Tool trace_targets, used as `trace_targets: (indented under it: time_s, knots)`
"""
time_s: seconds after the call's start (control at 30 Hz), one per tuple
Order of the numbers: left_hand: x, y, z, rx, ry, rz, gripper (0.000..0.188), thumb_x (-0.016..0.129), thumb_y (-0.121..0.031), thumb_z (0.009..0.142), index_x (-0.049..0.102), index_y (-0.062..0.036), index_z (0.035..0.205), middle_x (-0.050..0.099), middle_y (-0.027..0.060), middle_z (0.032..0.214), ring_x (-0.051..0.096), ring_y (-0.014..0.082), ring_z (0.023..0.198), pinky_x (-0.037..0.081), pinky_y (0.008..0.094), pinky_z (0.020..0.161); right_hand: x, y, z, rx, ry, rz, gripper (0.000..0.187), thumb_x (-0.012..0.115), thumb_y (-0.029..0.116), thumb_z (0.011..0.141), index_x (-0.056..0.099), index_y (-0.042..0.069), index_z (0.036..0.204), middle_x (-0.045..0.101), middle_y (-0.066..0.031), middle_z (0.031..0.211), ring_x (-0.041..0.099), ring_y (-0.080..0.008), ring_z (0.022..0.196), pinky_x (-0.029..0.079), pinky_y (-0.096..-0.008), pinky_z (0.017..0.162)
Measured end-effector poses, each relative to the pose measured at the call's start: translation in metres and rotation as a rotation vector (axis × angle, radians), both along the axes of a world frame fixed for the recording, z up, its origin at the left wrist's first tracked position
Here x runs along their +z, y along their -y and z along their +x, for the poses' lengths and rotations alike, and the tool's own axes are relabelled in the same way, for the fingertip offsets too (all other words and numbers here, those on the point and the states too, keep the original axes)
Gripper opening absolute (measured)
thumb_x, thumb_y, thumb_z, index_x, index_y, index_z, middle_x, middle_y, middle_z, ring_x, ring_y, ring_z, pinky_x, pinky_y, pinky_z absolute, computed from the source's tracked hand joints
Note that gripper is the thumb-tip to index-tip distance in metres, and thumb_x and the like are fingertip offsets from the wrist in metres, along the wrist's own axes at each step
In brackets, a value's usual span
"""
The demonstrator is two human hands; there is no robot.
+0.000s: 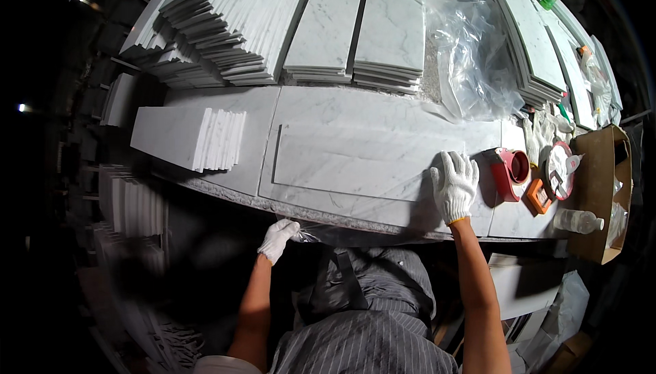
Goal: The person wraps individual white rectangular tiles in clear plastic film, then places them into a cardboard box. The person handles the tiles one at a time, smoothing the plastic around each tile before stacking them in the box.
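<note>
A white marble tile with grey veins (pixel 355 158) lies flat on the marble-topped bench (pixel 328 104) before me. Over its right end, my right hand (pixel 455 186), in a white knitted glove, rests flat with the fingers stretched out. My left hand (pixel 278 238), gloved the same way, is low at the bench's front edge. Its fingers are closed on a see-through plastic sheet (pixel 316 232), which hangs along that edge in front of my lap. Shadow hides much of the sheet.
Stacks of marble tiles (pixel 389 25) line the back, with crumpled plastic (pixel 475 59) beside them. More tiles (pixel 181 135) stand left. At right are a red tape dispenser (pixel 509 176), an orange tool (pixel 538 196), spare gloves (pixel 538 135), a bottle (pixel 577 221) and a cardboard box (pixel 594 199).
</note>
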State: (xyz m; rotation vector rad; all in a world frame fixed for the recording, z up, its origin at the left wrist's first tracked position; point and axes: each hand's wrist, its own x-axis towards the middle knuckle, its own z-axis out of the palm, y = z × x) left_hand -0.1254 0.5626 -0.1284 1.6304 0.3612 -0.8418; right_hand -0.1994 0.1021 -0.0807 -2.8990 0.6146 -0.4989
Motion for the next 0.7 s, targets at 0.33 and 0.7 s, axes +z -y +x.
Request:
trace_targets:
  time_s: [0.33,0.7]
  knots:
    - [0.004,-0.006,-0.002,-0.030,0.216,0.407,0.020,0.074,-0.020,0.088,0.068,-0.0010,0.091,0.067,0.0026,0.078,0.059,0.0120,0.075,0.049,0.0298,0.070,-0.008,-0.008,-0.003,-0.021,0.011,0.062,0.050,0.064,0.034,0.091,0.057,0.009,0.134,0.054,-0.0130,0.137,0.043,-0.0362,0.134,0.030,-0.0510,0.114]
    - [0.058,0.085,0.108,-0.149,1.062,0.961,0.057,0.080,-0.032,0.076,0.061,-0.0172,0.128,0.059,0.0130,0.126,0.052,0.0350,0.117,0.042,0.0467,0.100,-0.009,-0.009,-0.001,-0.010,0.029,0.078,0.048,0.063,0.032,0.092,0.058,0.008,0.133,0.054,-0.0137,0.138,0.045,-0.0371,0.133,0.033,-0.0502,0.112]
